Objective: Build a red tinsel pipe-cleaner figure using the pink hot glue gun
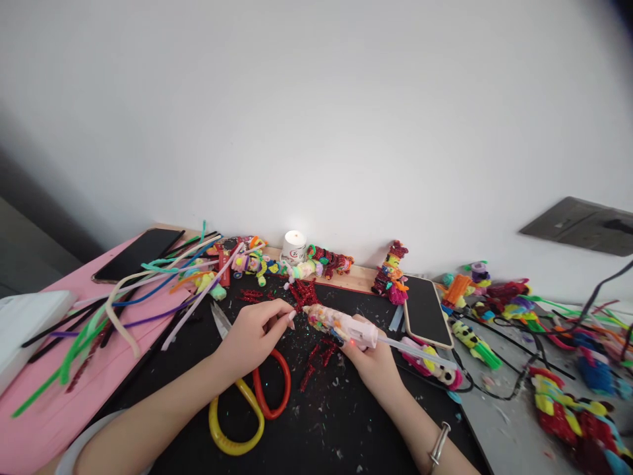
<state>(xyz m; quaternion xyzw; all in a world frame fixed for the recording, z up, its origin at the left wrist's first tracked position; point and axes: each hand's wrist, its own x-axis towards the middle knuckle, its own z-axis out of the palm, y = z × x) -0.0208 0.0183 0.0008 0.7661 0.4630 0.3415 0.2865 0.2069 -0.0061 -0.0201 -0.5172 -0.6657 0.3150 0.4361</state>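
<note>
My right hand point(376, 361) grips a small glue gun point(346, 326) covered in coloured decorations, its nozzle pointing left and a clear glue stick poking out behind. My left hand point(254, 333) pinches a piece of red glittery pipe cleaner point(302, 293) right at the gun's tip. Both hands hover over a black mat point(316, 422) strewn with red pipe cleaner bits and scraps.
Scissors with yellow and red handles point(252, 402) lie under my left wrist. A bundle of coloured pipe cleaners point(133, 290) spreads across a pink board, beside a phone point(136, 254). A lit candle point(295, 246), pipe cleaner figures point(391, 272), a dark tablet point(426, 310) and cables sit behind and right.
</note>
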